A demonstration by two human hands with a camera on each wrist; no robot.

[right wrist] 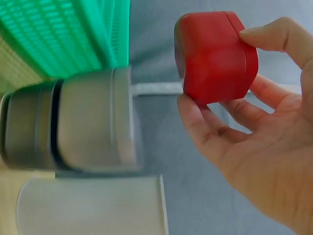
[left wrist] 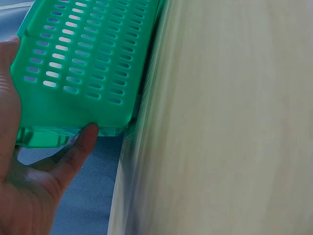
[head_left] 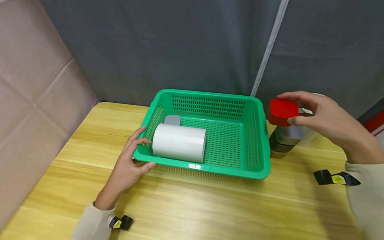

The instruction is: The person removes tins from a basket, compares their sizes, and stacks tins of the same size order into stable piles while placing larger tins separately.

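A green slotted basket [head_left: 259,165] stands on the wooden table [head_left: 185,209]. Inside it lie a white cylinder [head_left: 179,142] and a small grey piece [head_left: 172,119]. My left hand [head_left: 132,160] holds the basket's front left corner, thumb under the rim [left wrist: 73,125] and fingers over it. My right hand [head_left: 326,118] pinches a red rounded block [head_left: 282,111], also seen as red block [right wrist: 215,56], in the air right of the basket. Below it stands a grey stacked container [head_left: 285,141], also grey container [right wrist: 68,122].
A white object [right wrist: 93,205] sits beside the grey container near the table's right back. A dark curtain hangs behind; a padded beige wall lies to the left. Bare wood stretches in front of the basket.
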